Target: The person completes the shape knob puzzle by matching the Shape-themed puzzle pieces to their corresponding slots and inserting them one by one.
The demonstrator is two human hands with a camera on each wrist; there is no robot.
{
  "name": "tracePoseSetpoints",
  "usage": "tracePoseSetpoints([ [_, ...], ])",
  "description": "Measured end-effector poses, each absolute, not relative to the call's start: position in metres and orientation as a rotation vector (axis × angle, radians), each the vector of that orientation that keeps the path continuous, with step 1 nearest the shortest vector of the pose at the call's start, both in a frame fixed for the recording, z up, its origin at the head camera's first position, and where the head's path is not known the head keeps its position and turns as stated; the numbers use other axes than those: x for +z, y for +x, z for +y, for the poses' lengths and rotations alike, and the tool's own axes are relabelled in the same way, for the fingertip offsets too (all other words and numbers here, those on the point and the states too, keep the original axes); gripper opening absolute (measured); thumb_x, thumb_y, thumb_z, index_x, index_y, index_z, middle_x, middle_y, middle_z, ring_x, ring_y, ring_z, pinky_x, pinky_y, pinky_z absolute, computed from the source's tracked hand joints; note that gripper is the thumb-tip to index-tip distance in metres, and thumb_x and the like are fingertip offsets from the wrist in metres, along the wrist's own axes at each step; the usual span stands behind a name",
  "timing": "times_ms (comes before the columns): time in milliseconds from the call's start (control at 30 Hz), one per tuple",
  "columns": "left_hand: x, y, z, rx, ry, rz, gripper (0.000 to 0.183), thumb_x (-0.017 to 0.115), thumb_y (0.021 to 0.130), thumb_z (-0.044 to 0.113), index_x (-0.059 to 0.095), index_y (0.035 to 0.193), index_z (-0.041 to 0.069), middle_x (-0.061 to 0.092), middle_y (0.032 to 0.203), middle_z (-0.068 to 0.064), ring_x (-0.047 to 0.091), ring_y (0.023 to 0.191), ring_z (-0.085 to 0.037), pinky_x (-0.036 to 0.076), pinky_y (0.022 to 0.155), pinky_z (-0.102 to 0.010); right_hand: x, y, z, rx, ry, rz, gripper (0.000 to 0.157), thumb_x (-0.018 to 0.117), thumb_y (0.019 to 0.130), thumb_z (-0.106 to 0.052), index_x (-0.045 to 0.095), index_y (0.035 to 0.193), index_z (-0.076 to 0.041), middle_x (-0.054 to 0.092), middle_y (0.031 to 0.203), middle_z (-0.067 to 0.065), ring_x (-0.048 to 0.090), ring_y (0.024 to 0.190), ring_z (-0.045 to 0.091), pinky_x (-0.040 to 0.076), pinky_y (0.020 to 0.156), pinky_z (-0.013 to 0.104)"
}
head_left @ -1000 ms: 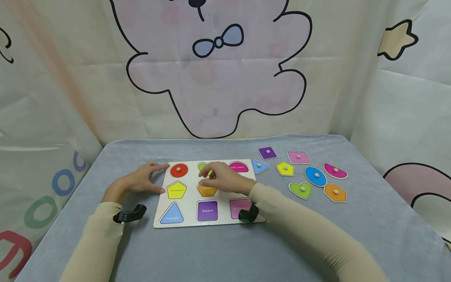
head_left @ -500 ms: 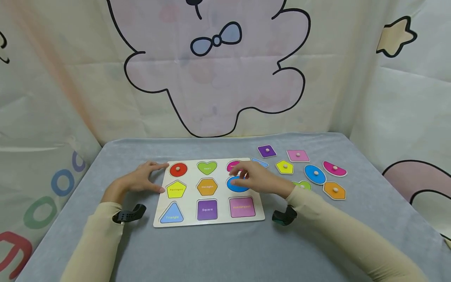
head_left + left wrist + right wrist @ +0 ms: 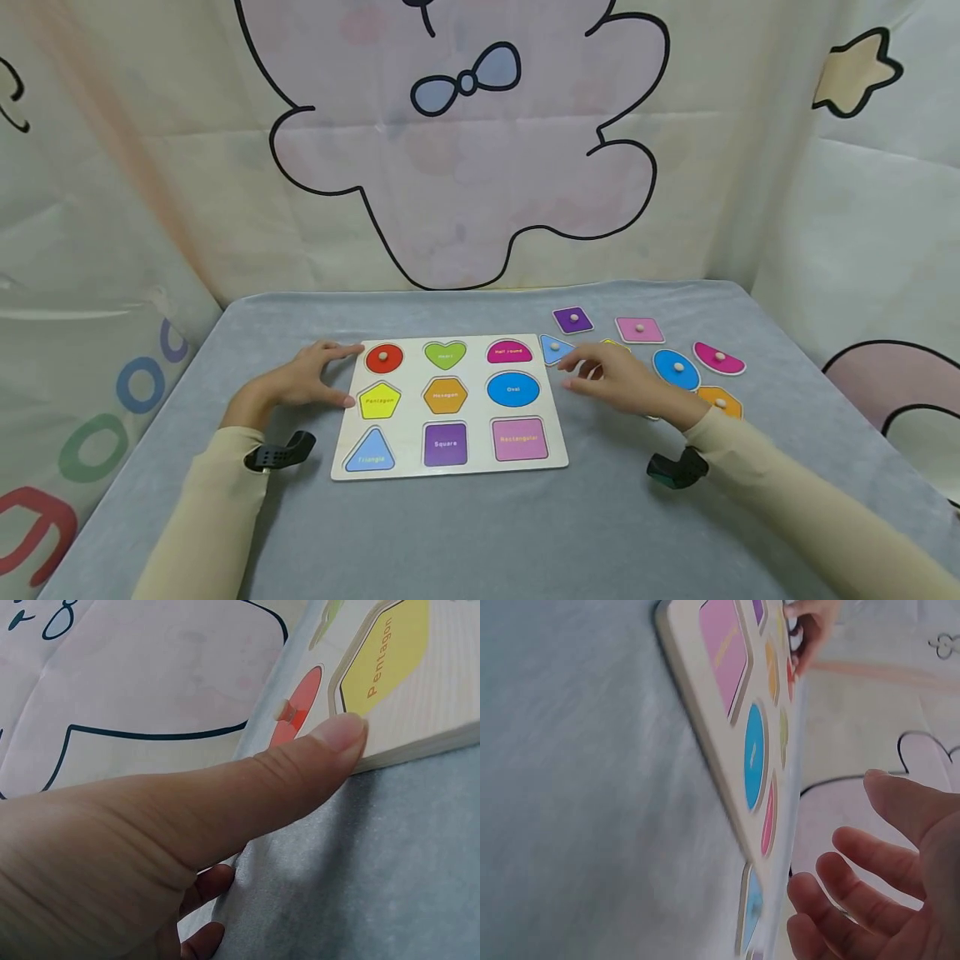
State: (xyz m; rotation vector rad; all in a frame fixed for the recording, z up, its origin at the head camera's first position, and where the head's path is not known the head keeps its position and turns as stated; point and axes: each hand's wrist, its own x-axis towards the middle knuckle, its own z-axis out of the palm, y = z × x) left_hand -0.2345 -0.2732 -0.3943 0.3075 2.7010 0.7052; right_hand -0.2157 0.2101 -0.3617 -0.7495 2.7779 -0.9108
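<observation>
A white shape puzzle board (image 3: 408,462) lies on the table, its recesses coloured and labelled. The red circle piece (image 3: 384,358) sits in the top left recess, its knob up. My left hand (image 3: 296,383) rests at the board's left edge, index finger near the upper corner. In the left wrist view its thumb (image 3: 315,754) touches the board by the pentagon recess. Just right of the board, my right hand (image 3: 622,383) hovers with loosely bent fingers and nothing between them. The blue triangle piece (image 3: 553,350) lies by its fingertips. It covers most of the yellow pentagon piece (image 3: 615,342).
More knobbed pieces lie at the right: a purple square (image 3: 573,320), a pink rectangle (image 3: 640,330), a blue oval (image 3: 675,369), a magenta half round (image 3: 718,358) and an orange hexagon (image 3: 720,400). A printed cloth (image 3: 465,183) hangs behind the table.
My right hand has moved right, from above the board's middle to the loose pieces beside it, uncovering the heart, hexagon and oval recesses. The left hand has stayed at the board's edge.
</observation>
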Motion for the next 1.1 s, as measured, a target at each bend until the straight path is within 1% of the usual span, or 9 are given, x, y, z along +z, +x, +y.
tracePoseSetpoints([
  [267, -0.395, -0.234, -0.273, 0.7, 0.302, 2.7, 0.099, 0.085, 0.078, 0.043, 0.033, 0.159, 0.018, 0.024, 0.159, -0.028, 0.023, 0.141, -0.05, 0.028, 0.112, -0.076, -0.358, -0.213, 0.246, -0.934, -0.689, 2.816, 0.032, 0.073, 0.093, -0.022, 0.072, 0.116, 0.0, 0.073, 0.111, 0.014, 0.064, 0.094, 0.02, 0.054, 0.077, 0.024],
  [433, -0.395, -0.234, -0.273, 0.706, 0.301, 2.699, 0.099, 0.085, 0.078, 0.044, 0.033, 0.159, 0.019, 0.025, 0.159, -0.027, 0.023, 0.141, -0.05, 0.028, 0.112, -0.076, -0.358, -0.213, 0.272, -0.916, -0.618, 2.825, 0.032, 0.075, 0.092, -0.021, 0.072, 0.116, -0.001, 0.072, 0.107, 0.011, 0.061, 0.09, 0.018, 0.053, 0.074, 0.022],
  [600, -0.395, -0.233, -0.274, 0.715, 0.292, 2.693, 0.1, 0.085, 0.078, 0.044, 0.033, 0.159, 0.018, 0.025, 0.159, -0.027, 0.023, 0.141, -0.05, 0.027, 0.112, -0.076, -0.369, -0.213, 0.299, -1.028, -0.645, 2.737, 0.031, 0.077, 0.089, -0.013, 0.071, 0.115, 0.003, 0.068, 0.102, 0.013, 0.062, 0.081, 0.013, 0.054, 0.068, 0.022],
  [700, -0.395, -0.233, -0.274, 0.713, 0.297, 2.697, 0.1, 0.085, 0.078, 0.044, 0.033, 0.159, 0.018, 0.024, 0.159, -0.028, 0.023, 0.141, -0.05, 0.027, 0.112, -0.076, -0.373, -0.213, 0.312, -1.048, -0.674, 2.706, 0.03, 0.077, 0.088, -0.01, 0.071, 0.114, 0.004, 0.066, 0.095, 0.009, 0.06, 0.073, 0.01, 0.051, 0.063, 0.022],
  [800, -0.394, -0.234, -0.276, 0.71, 0.306, 2.703, 0.099, 0.085, 0.079, 0.043, 0.033, 0.159, 0.019, 0.024, 0.159, -0.028, 0.023, 0.141, -0.05, 0.027, 0.112, -0.076, -0.375, -0.214, 0.32, -1.023, -0.681, 2.689, 0.03, 0.078, 0.087, -0.009, 0.072, 0.113, 0.004, 0.068, 0.091, 0.007, 0.056, 0.066, 0.009, 0.048, 0.06, 0.021],
  [900, -0.394, -0.234, -0.276, 0.706, 0.319, 2.706, 0.098, 0.084, 0.079, 0.044, 0.033, 0.159, 0.018, 0.024, 0.159, -0.028, 0.023, 0.141, -0.05, 0.027, 0.112, -0.076, -0.38, -0.214, 0.326, -0.995, -0.65, 2.667, 0.029, 0.078, 0.087, -0.009, 0.073, 0.113, 0.004, 0.069, 0.092, 0.007, 0.053, 0.066, 0.009, 0.046, 0.06, 0.02],
  [1100, -0.395, -0.234, -0.274, 0.706, 0.322, 2.7, 0.098, 0.084, 0.079, 0.045, 0.034, 0.159, 0.018, 0.026, 0.158, -0.028, 0.024, 0.14, -0.05, 0.027, 0.112, -0.076, -0.388, -0.214, 0.331, -0.962, -0.614, 2.67, 0.027, 0.077, 0.087, -0.008, 0.073, 0.112, 0.003, 0.068, 0.09, 0.005, 0.052, 0.073, 0.007, 0.046, 0.062, 0.018],
])
